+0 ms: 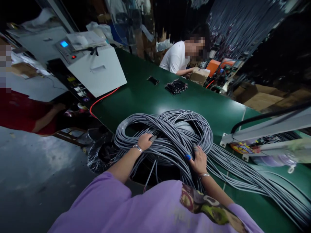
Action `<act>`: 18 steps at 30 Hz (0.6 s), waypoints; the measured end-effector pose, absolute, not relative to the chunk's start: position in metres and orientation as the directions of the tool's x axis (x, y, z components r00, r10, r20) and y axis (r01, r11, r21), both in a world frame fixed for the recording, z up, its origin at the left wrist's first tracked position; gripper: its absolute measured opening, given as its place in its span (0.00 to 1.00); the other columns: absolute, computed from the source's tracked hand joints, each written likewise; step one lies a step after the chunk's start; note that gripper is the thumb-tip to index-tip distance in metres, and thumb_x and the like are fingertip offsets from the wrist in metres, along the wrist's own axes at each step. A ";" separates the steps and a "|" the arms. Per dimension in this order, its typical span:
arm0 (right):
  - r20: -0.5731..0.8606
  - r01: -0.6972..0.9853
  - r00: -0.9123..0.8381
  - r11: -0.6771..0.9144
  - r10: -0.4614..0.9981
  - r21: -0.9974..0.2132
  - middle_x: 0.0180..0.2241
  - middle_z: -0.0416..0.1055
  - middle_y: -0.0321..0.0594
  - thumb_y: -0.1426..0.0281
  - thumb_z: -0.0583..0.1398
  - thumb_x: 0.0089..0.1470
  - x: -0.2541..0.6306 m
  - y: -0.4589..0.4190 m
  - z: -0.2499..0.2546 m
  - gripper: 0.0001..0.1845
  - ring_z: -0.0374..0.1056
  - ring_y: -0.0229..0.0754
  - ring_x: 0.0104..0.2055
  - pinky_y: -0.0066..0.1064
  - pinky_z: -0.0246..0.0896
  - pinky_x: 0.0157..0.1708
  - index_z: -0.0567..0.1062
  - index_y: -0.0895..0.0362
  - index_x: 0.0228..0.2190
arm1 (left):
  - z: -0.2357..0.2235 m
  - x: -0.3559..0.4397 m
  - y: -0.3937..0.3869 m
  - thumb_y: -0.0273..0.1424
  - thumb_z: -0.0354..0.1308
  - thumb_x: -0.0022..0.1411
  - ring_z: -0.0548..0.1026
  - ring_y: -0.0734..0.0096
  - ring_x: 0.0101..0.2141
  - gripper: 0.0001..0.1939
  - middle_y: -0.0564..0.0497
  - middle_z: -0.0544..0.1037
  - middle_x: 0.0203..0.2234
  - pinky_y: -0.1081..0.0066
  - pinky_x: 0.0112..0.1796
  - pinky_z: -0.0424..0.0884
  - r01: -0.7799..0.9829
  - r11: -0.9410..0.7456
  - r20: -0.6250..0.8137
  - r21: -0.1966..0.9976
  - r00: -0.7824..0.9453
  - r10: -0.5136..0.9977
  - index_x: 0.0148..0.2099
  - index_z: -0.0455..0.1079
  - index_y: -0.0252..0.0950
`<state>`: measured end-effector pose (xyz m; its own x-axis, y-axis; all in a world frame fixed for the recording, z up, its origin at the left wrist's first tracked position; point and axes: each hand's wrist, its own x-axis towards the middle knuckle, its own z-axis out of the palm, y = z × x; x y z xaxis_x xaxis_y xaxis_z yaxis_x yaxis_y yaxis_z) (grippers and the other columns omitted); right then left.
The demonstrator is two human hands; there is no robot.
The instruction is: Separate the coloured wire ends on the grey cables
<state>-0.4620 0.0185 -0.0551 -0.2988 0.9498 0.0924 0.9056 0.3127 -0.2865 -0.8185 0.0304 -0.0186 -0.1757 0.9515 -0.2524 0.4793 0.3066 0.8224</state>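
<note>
A big tangled coil of grey cable (170, 132) lies on the near end of a green table (145, 97), with its strands trailing off to the lower right. My left hand (145, 141), with a watch on the wrist, rests on the coil's left side, fingers curled into the strands. My right hand (198, 158) has blue nails and a bracelet; it grips a bunch of strands at the coil's near right side.
Two small bundles of short black wires (176, 86) lie farther along the table. A person in a white shirt (176, 58) works at the far end by a cardboard box (199, 76). A white machine (92, 61) stands left. A metal frame (267, 129) stands right.
</note>
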 end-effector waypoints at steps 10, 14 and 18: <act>0.104 0.894 -0.277 0.296 0.955 -0.337 0.55 0.65 0.53 0.58 0.49 0.57 -0.463 0.017 -0.056 0.33 0.53 0.52 0.62 0.45 0.46 0.56 0.61 0.63 0.59 | 0.004 -0.749 0.087 0.34 0.49 0.61 0.76 0.65 0.36 0.11 0.44 0.77 0.31 0.59 0.45 0.70 -0.328 0.566 -0.635 0.756 -0.160 0.756 0.34 0.70 0.34; 0.105 0.888 -0.272 0.291 0.957 -0.357 0.54 0.66 0.53 0.57 0.51 0.57 -0.464 0.017 -0.058 0.32 0.52 0.52 0.62 0.44 0.46 0.55 0.63 0.63 0.57 | 0.010 -0.727 0.089 0.28 0.50 0.60 0.76 0.65 0.37 0.09 0.47 0.76 0.30 0.55 0.48 0.69 -0.840 0.352 -0.815 0.413 -0.168 0.554 0.38 0.71 0.35; 0.023 0.895 -0.258 0.248 0.966 -0.372 0.54 0.65 0.52 0.56 0.51 0.57 -0.470 0.017 -0.045 0.33 0.51 0.52 0.63 0.45 0.44 0.56 0.62 0.62 0.58 | 0.004 -0.706 0.108 0.29 0.53 0.59 0.75 0.63 0.44 0.11 0.45 0.78 0.35 0.58 0.51 0.68 -0.901 0.241 -0.840 0.361 -0.202 0.503 0.43 0.72 0.33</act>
<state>-0.4700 0.0172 -0.0452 -0.2585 0.9657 0.0235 0.8945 0.2484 -0.3716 -0.7060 0.1077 0.0040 -0.2021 0.5032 -0.8402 -0.9008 0.2413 0.3611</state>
